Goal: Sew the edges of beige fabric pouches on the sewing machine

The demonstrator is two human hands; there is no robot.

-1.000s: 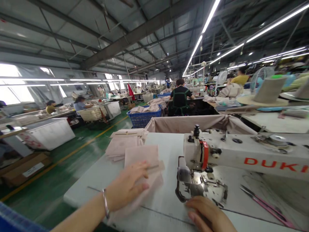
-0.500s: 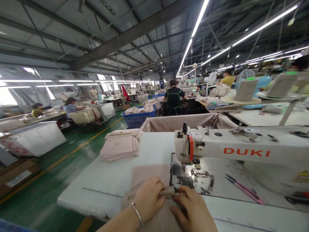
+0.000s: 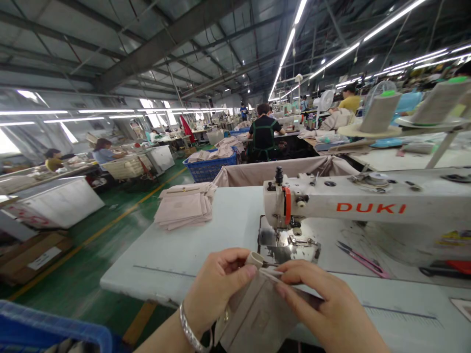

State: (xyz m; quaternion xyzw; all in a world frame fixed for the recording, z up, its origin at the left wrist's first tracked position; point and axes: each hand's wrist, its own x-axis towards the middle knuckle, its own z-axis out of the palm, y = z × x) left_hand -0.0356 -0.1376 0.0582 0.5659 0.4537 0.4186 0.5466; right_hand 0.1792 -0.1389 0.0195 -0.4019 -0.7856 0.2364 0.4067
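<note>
The beige fabric piece (image 3: 257, 318) hangs at the surface's (image 3: 172, 257) near edge, its top pinched between the fingers of both left hand (image 3: 215, 284) and right hand (image 3: 331, 299). Beyond, the sewing machine (image 3: 316, 196) reads "DUKI" in red.

From here I lose the lower end of the beige cloth (image 3: 259, 321) past the bottom edge, and some fingers of the left hand (image 3: 221, 277); the sewing machine (image 3: 368, 203) runs off rightward, the blue basket (image 3: 55, 321) lower left, its contents too murky to name
</note>
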